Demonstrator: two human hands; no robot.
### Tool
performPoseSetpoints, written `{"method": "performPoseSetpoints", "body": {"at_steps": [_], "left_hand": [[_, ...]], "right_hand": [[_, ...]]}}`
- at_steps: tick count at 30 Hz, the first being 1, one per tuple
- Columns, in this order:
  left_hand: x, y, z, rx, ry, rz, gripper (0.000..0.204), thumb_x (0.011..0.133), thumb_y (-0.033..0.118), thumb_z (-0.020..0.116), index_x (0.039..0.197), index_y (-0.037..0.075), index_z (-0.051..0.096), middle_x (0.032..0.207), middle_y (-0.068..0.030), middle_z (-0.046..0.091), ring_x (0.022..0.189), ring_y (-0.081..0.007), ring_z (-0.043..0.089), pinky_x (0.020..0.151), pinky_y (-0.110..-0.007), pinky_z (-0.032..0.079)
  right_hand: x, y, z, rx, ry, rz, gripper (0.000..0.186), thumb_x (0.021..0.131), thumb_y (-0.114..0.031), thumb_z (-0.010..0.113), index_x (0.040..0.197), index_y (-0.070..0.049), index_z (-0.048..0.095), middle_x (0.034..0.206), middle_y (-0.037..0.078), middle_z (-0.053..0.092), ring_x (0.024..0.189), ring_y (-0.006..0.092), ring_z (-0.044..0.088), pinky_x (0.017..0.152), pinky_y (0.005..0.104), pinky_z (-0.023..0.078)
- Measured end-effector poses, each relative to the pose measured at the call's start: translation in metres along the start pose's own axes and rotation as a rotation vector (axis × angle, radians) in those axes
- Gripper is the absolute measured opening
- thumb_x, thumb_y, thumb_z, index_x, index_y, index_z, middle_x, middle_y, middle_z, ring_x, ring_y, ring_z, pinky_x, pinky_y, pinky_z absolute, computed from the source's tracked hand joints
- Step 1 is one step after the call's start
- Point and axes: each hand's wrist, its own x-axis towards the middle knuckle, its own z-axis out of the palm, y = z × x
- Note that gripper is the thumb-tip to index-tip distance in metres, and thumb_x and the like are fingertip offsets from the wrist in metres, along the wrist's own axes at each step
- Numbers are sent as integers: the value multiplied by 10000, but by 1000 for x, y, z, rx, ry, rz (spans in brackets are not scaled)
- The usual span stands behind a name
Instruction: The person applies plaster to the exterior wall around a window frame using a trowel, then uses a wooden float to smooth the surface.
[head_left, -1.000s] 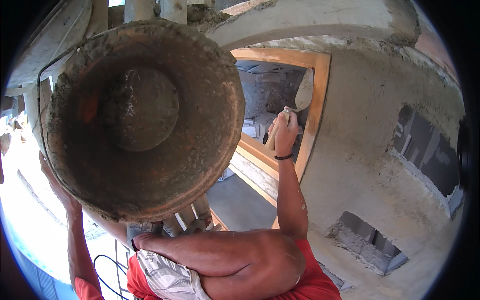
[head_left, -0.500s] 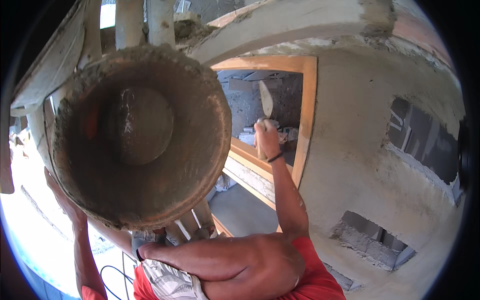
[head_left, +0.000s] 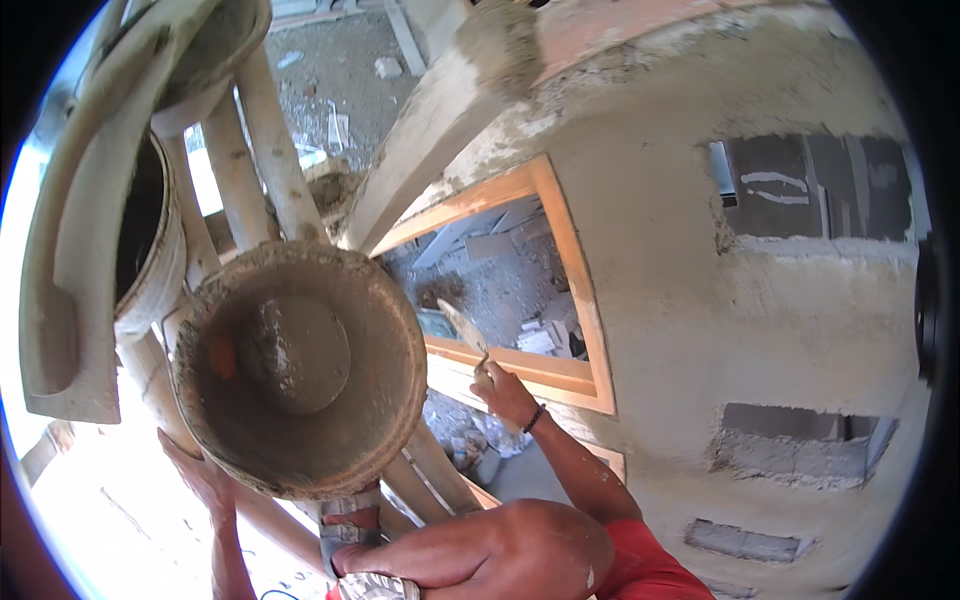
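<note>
My right hand [head_left: 508, 397] is closed round the handle of a small pointed trowel [head_left: 464, 327]. Its blade points up and to the left, in front of a wooden window frame [head_left: 598, 350]. At the left, my left hand [head_left: 203, 477] grips the lower left side of a round, mortar-crusted basin [head_left: 385, 400], its fingers along the outer wall and partly hidden. A thin wet grey layer [head_left: 305, 355] covers the basin's bottom. Below the basin are wooden poles [head_left: 410, 485] and my sandalled foot [head_left: 350, 530]. My bent knee [head_left: 555, 540] is close by.
A plastering float [head_left: 75, 330] with a long handle lies across a bucket [head_left: 160, 240] at the left; another vessel [head_left: 215, 50] stands beyond. A pale beam [head_left: 425, 150] slants above the window. The plastered wall [head_left: 660, 300] on the right has several rough openings.
The basin appears smaller and lower, with my left hand still at its side. My right hand and trowel appear lower and further left. The view has shifted, showing the float and bucket.
</note>
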Motion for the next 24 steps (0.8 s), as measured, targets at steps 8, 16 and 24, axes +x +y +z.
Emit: {"method": "performPoseSetpoints", "body": {"at_steps": [8, 16, 24], "left_hand": [[1, -18, 12, 56, 17, 18, 913, 921, 547, 529, 1502, -44, 145, 1512, -286, 264, 1395, -447, 274, 1140, -503, 254], [9, -23, 20, 127, 23, -31, 887, 923, 492, 547, 1505, -39, 140, 1507, -279, 284, 1391, -427, 290, 1136, -495, 274], [14, -5, 3, 156, 42, -48, 921, 885, 469, 592, 1512, -25, 134, 1505, -265, 302, 1361, -410, 345, 1110, -493, 314]], "right_hand": [[-48, -16, -44, -171, -112, -115, 504, 869, -349, 637, 1204, 5, 509, 968, 285, 661, 930, 452, 639, 828, 508, 501], [-179, -47, -134, 18, -64, -276, 515, 888, -377, 634, 1195, 16, 505, 874, 219, 668, 783, 329, 677, 698, 425, 519], [-278, -38, -110, 869, -144, -240, 429, 922, -291, 675, 1194, 4, 521, 802, 33, 597, 640, 80, 600, 577, 258, 497]]}}
